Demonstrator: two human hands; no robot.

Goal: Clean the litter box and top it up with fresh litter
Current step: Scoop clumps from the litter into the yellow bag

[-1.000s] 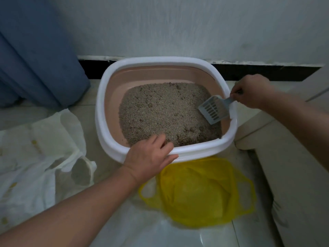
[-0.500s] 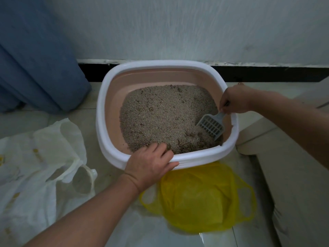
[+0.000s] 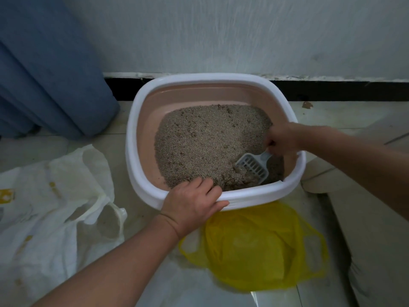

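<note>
A litter box (image 3: pixel 141 138) with a white rim and pink inside stands on the floor against the wall. Grey-brown litter (image 3: pixel 205 140) fills its bottom. My left hand (image 3: pixel 192 204) grips the near rim, fingers curled over the edge. My right hand (image 3: pixel 281 139) holds the handle of a pale slotted scoop (image 3: pixel 252 166). The scoop's blade is dug into the litter at the near right corner, with a dark clump lying against its front edge.
An open yellow plastic bag (image 3: pixel 256 247) lies on the floor just in front of the box. A white plastic bag (image 3: pixel 55 207) lies to the left. A blue curtain (image 3: pixel 48 69) hangs at the far left. A pale ledge (image 3: pixel 365 218) runs along the right.
My right hand has brought the scoop down from above the right rim into the litter at the near right corner. My left hand has stayed on the rim.
</note>
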